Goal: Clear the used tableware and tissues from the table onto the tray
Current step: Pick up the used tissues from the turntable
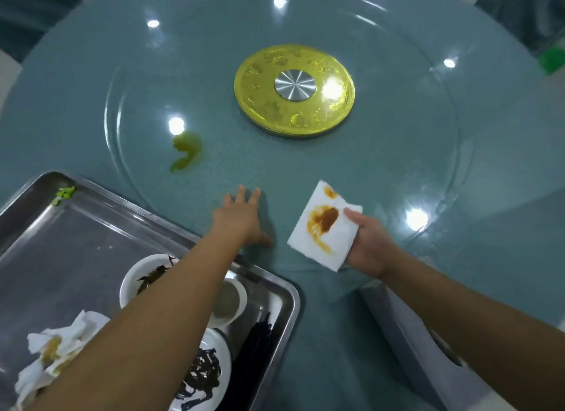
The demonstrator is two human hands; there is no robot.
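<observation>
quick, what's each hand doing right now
Left hand: open, fingers spread flat on the table, holding nothing.
Right hand: holding a stained tissue.

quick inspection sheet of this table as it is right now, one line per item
surface: teal table with a glass turntable; green smear on the glass
job's things: stained tissue not yet on the tray; the tray holds a bowl, cup, plate, chopsticks and crumpled tissues
clutter: green scraps on the tray's far rim; grey box at near right
grips: left hand flat on the surface, fingers spread; right hand pinches the stained tissue
cables: nothing seen
surroundings: dark chairs beyond the table; blurred green thing at far right
</observation>
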